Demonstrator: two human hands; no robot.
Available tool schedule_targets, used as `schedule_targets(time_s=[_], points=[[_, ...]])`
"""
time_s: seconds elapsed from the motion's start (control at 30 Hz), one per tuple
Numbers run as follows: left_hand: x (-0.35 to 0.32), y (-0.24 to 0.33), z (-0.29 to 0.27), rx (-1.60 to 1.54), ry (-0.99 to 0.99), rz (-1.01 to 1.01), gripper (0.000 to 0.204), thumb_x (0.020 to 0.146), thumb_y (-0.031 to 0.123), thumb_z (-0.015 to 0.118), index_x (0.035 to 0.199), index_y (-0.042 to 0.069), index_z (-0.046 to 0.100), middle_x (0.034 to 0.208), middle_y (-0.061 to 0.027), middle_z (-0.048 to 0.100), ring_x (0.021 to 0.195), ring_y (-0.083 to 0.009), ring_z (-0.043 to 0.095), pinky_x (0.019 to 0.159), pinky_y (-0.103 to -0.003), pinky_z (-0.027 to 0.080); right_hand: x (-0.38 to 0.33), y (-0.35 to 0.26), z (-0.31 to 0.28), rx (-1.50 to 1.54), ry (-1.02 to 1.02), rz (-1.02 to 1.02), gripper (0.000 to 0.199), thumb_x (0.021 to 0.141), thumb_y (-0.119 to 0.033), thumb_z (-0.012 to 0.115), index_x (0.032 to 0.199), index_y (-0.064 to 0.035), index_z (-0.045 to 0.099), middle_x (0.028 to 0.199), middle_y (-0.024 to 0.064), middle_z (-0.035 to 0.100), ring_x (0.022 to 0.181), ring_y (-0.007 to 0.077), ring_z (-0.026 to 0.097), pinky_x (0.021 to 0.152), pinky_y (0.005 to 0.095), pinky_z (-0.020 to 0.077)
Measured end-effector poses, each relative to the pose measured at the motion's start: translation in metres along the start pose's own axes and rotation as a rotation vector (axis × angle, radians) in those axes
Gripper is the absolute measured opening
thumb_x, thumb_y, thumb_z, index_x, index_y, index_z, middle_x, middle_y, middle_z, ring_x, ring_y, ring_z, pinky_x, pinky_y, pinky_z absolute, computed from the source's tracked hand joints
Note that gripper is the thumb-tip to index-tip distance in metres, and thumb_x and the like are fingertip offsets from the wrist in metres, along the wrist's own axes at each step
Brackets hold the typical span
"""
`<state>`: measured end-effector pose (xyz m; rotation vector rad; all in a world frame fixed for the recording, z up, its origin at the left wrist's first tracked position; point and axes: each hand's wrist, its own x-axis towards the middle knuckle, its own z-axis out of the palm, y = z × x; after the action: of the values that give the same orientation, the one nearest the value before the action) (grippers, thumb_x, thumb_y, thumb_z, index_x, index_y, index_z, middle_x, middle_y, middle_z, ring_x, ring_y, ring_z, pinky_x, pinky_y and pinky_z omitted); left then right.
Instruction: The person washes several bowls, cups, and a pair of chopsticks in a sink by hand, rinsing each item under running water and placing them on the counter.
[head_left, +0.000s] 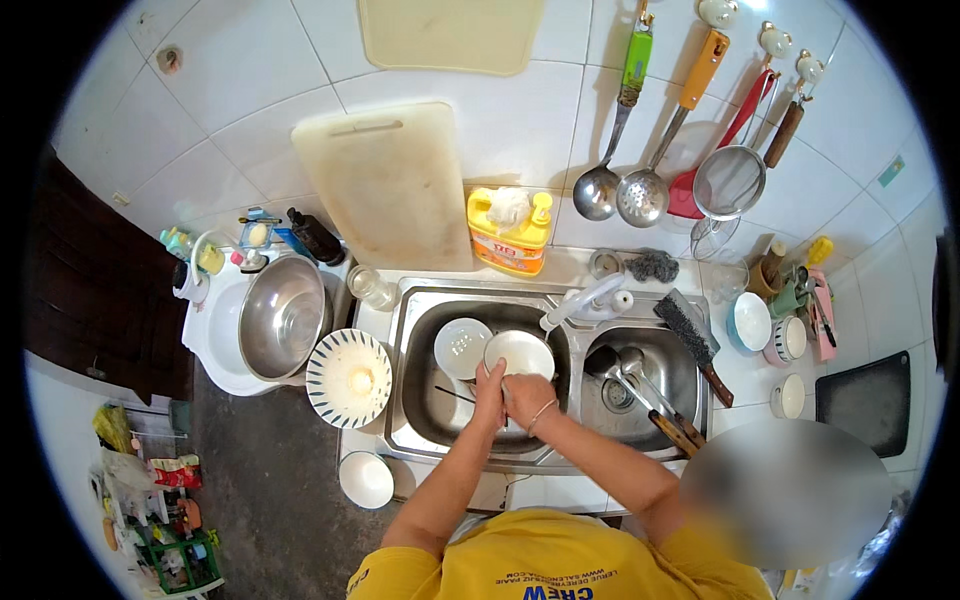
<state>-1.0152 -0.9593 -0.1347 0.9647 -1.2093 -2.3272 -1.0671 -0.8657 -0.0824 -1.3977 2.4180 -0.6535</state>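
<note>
Over the left basin of the steel double sink, both my hands hold a white bowl by its near rim. My left hand grips the bowl's near left side, fingers closed. Beside it, my right hand, with a bracelet at the wrist, is closed on the same rim; its fingertips are partly hidden. A white dish with small pale spots sits in the basin left of the bowl. Dark chopsticks lie near my left hand. The white faucet reaches toward the bowl from behind.
Wooden-handled utensils lie in the right basin, and a cleaver rests along its right edge. A striped plate and a white bowl stand at the left counter edge. A yellow jug and a cutting board stand behind.
</note>
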Motion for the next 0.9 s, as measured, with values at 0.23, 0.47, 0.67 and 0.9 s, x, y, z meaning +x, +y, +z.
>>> schedule_targets(time_s=[0.23, 0.47, 0.67, 0.9], points=[[0.010, 0.051, -0.026, -0.118, -0.369, -0.708, 0.059, 0.086, 0.055, 0.032, 0.126, 0.012, 0.041, 0.123, -0.0101, 0.047, 0.111, -0.0276, 0.047, 0.091, -0.047, 0.039, -0.006, 0.015, -0.042, 0.031, -0.124, -0.195, 0.024, 0.079, -0.030, 0.056, 0.077, -0.0066, 0.057, 0.072, 0.0159, 0.059, 0.071, 0.0347, 0.057, 0.066, 0.0415, 0.0446], [0.011, 0.032, -0.013, -0.319, -0.332, -0.495, 0.045, 0.088, 0.040, 0.045, 0.116, 0.005, 0.047, 0.112, -0.0084, 0.054, 0.104, -0.0229, 0.052, 0.090, -0.040, 0.041, 0.010, 0.070, -0.015, 1.321, 0.326, 0.771, 0.028, 0.080, -0.028, 0.062, 0.084, -0.0010, 0.058, 0.074, 0.0055, 0.059, 0.065, 0.0152, 0.057, 0.058, 0.0314, 0.0458], [0.002, 0.040, -0.016, -0.160, -0.439, -0.283, 0.021, 0.086, 0.015, 0.053, 0.103, 0.002, 0.053, 0.092, -0.0053, 0.060, 0.083, -0.0154, 0.058, 0.075, -0.030, 0.046, 0.027, 0.072, -0.025, 1.547, 0.300, 0.760, 0.031, 0.081, -0.021, 0.060, 0.102, 0.0007, 0.053, 0.085, 0.0084, 0.059, 0.072, 0.0163, 0.058, 0.068, 0.0294, 0.0470], [0.003, 0.046, 0.005, 0.299, -0.293, -0.026, 0.018, 0.087, 0.017, 0.053, 0.094, 0.001, 0.059, 0.069, 0.0020, 0.054, 0.058, -0.0059, 0.048, 0.050, -0.022, 0.040, 0.029, 0.023, -0.023, 0.079, 0.410, -0.072, 0.032, 0.086, -0.022, 0.050, 0.113, -0.0049, 0.053, 0.109, 0.0173, 0.055, 0.101, 0.0299, 0.052, 0.088, 0.0375, 0.0393]])
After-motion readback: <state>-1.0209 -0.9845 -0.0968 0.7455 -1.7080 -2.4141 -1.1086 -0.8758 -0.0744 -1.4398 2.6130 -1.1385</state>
